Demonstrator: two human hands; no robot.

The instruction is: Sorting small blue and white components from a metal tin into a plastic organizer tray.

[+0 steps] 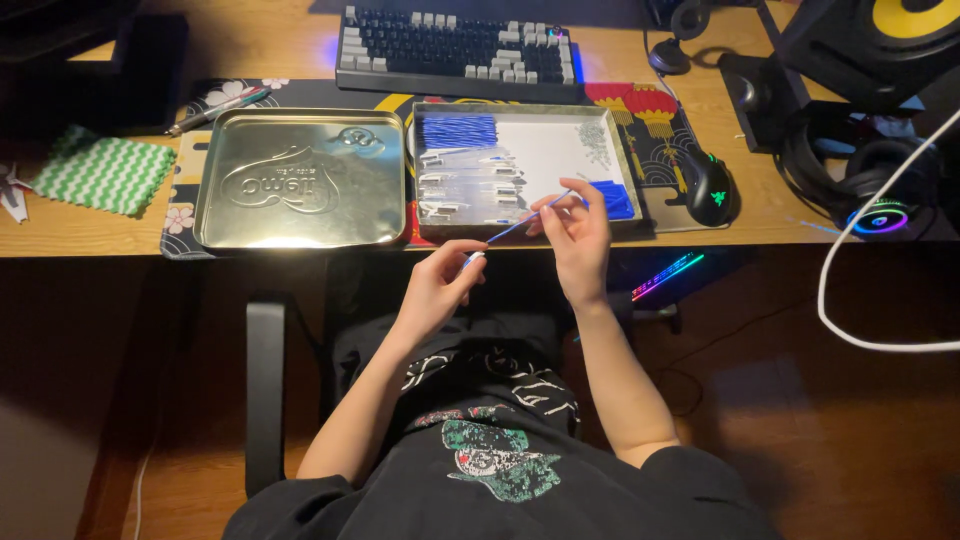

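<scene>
Two hands share one thin blue strip [515, 229]: left hand [440, 285] pinches its 8 o'clock end, right hand [575, 232] pinches the 2 o'clock end, just off the desk [300, 45] edge.

Green-and-white zigzag cloth [103, 172], silver tin lid [301, 180], blue strip [515, 228].

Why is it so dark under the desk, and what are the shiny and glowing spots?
In the head view, the desk top is lit warmly while the floor below is in shadow; the metal tin lid shows pale glare; colored glows come from the headset and the keyboard; both hands look sharp.
</scene>
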